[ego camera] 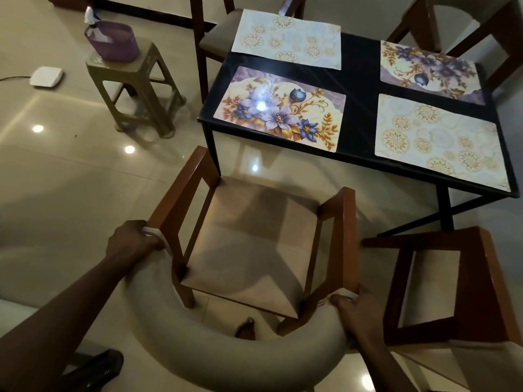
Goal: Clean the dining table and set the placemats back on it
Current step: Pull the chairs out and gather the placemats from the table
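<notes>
The left hand (pixel 131 239) and right hand (pixel 356 309) grip the chair (pixel 254 236); placemats (pixel 280 108) run lengthwise along table (pixel 359 94) edge.

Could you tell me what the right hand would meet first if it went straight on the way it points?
The chair it grips: the armrest lies directly ahead of the right hand, though depth is unclear.

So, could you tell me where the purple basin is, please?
The purple basin sits upper left in the head view, on the olive plastic stool left of the dining table, with a spray bottle inside.
</notes>
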`<action>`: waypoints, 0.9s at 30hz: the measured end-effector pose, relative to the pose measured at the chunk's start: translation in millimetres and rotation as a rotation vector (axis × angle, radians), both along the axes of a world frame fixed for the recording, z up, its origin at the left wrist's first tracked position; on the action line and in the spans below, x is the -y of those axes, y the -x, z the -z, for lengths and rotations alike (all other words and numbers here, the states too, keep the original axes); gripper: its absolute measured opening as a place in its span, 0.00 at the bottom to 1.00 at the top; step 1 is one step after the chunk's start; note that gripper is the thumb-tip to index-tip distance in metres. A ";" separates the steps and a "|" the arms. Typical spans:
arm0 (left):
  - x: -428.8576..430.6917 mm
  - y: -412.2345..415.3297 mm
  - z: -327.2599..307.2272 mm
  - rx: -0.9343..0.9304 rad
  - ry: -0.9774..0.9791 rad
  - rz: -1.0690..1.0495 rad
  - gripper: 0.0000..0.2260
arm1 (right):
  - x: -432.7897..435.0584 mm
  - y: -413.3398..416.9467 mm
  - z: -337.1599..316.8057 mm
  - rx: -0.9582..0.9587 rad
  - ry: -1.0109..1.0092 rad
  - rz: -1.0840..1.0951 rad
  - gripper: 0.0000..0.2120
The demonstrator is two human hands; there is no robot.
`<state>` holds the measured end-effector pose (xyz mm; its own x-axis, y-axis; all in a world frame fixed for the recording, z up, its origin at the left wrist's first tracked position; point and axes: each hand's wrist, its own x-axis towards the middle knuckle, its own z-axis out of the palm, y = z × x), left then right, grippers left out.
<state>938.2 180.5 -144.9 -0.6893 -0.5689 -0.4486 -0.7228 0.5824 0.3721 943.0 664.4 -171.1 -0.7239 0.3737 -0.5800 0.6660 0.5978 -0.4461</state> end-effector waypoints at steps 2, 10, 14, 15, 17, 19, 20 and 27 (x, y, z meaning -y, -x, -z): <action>0.9 2.4 -0.9 0.002 0.009 0.005 0.26 | 4.3 0.2 0.8 0.012 -0.039 0.064 0.14; 0.5 -0.2 -4.1 0.024 0.008 0.025 0.32 | 3.1 -3.0 -8.2 -0.051 0.008 -0.030 0.22; -1.8 -6.8 -4.9 0.014 0.034 0.053 0.30 | 4.0 -3.8 -12.2 -0.028 0.007 -0.035 0.20; -3.1 -7.9 -5.5 0.003 0.036 0.063 0.29 | 4.2 -2.0 -13.4 -0.015 0.012 -0.038 0.19; -1.5 -8.1 -3.8 -0.011 0.042 0.064 0.27 | 3.1 2.2 -11.8 0.011 0.024 -0.044 0.19; 1.6 -7.8 -1.0 -0.009 0.041 0.057 0.26 | 4.1 3.0 -10.4 0.024 0.028 -0.044 0.19; 3.1 -6.8 0.8 -0.008 0.038 0.056 0.25 | 4.1 3.9 -10.0 0.021 0.025 -0.044 0.19; 8.2 -4.7 3.1 0.028 0.014 0.060 0.28 | 1.0 8.2 -8.2 0.035 -0.002 -0.093 0.25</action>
